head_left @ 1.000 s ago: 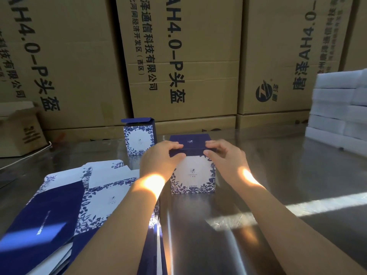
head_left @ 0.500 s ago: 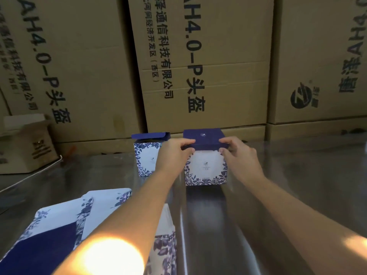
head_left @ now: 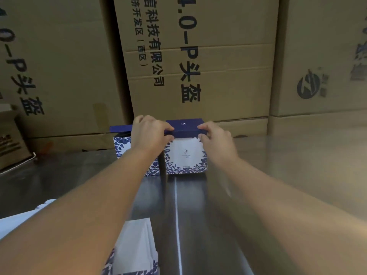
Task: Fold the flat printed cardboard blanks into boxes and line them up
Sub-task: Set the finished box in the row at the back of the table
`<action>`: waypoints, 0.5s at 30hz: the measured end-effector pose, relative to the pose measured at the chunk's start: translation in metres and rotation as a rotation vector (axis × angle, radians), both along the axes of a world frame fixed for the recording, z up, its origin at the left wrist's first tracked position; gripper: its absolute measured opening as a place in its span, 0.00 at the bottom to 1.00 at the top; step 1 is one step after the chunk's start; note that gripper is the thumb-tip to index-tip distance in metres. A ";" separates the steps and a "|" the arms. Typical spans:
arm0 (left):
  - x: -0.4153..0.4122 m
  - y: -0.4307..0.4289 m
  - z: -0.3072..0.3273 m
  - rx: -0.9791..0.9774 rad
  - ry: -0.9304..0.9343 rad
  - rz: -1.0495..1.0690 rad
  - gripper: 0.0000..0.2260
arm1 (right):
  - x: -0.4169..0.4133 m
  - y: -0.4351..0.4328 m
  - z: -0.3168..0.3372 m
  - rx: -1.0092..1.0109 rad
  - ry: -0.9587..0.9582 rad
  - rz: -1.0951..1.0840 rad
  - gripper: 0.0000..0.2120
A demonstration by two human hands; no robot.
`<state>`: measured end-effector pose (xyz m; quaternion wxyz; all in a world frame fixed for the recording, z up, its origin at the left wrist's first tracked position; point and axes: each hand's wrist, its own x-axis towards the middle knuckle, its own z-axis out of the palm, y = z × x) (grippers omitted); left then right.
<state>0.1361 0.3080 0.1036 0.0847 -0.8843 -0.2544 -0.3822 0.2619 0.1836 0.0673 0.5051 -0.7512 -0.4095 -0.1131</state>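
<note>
Blue and white card makes the box (head_left: pixel 186 153) in the middle of the frame, with a dark blue lid on top. The left hand (head_left: pixel 149 135) pinches the left end of the lid, thumb in front and fingers on top. The right hand (head_left: pixel 216 141) pinches the right end the same way. The box looks to sit on the shiny metal table (head_left: pixel 297 165), just beside the other box (head_left: pixel 121 143). That one is to its left and partly hidden by the left wrist. A thin dark gap shows between them.

I think the job now is to line this box up. To do it well, slide it gently and make the two fronts even. Do not squeeze the lid hard, or the thin card may bend. Let go with both hands together so it does not turn. Flat blanks (head_left: pixel 135 249) wait at the bottom left.
</note>
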 end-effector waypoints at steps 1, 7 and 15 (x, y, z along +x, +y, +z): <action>0.001 0.002 -0.002 0.013 -0.010 -0.004 0.13 | 0.000 0.003 -0.004 0.008 0.007 -0.005 0.12; 0.002 0.011 -0.011 0.039 0.040 0.003 0.12 | 0.003 0.014 -0.016 0.019 0.035 -0.005 0.12; 0.003 0.034 0.003 -0.609 0.040 -0.149 0.10 | 0.004 0.020 -0.012 0.001 0.052 -0.006 0.11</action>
